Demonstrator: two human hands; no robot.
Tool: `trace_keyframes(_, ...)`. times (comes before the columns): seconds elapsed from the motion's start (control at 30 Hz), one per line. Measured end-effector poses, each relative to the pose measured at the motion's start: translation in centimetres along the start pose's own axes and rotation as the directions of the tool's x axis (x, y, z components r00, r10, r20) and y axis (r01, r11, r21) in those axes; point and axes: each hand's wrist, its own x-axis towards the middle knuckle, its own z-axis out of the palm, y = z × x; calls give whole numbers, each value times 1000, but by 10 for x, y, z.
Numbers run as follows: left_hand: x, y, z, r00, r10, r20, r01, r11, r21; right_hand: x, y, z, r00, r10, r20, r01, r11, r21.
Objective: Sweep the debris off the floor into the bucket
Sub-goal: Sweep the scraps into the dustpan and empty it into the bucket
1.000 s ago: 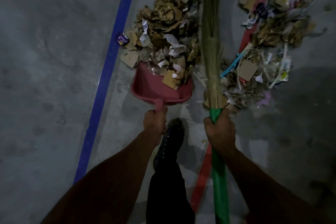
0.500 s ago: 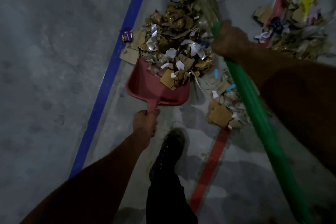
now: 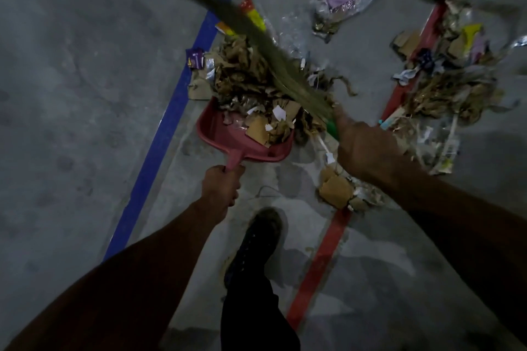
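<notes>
1. The left hand is reached forward and down from the lower left, and its grip is curled tightly around the short handle of the red plastic dustpan.
2. The dustpan is laid flat on the grey concrete floor, just ahead of that grip, with its open mouth turned away from the person.
3. The right hand is stretched in from the right, and its grip is wrapped around the green handle of the straw-bristled broom.
4. The broom's bristles are angled up and to the left from the right grip, blurred, above the heap.
5. The heap of brown cardboard scraps and torn paper debris is piled in and beyond the dustpan's mouth, between the two grips.
6. A second heap of mixed paper litter is seen to the right, across the red floor line.
7. A blue floor line is seen left of the dustpan.
</notes>
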Motion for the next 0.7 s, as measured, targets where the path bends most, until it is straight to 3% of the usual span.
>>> trace_keyframes(0.1, -7, -3, -1, 1000, -10, -28, 9, 999, -36, -3, 5, -19, 998, 65, 2, -65, 995, 72)
trace_keyframes(0.23, -17, -17, -1, 996, -51, -70, 43, 994, -101, 43, 0, -60, 984, 20, -177, -7, 997, 73)
trace_keyframes(0.37, -20, -27, -3, 993, -84, -85, 70, 986, -150, 106, -20, -88, 999, -19, -33, 21, 997, 73)
trace_keyframes(0.5, -10, -27, -13, 992, -74, -105, 59, 989, -136, 109, -43, -68, 995, -58, 78, 60, 998, -26)
trace_keyframes(0.7, 24, -12, -43, 996, 0, -91, 11, 992, 124, 42, -33, -5, 986, -138, 93, 148, 983, -112)
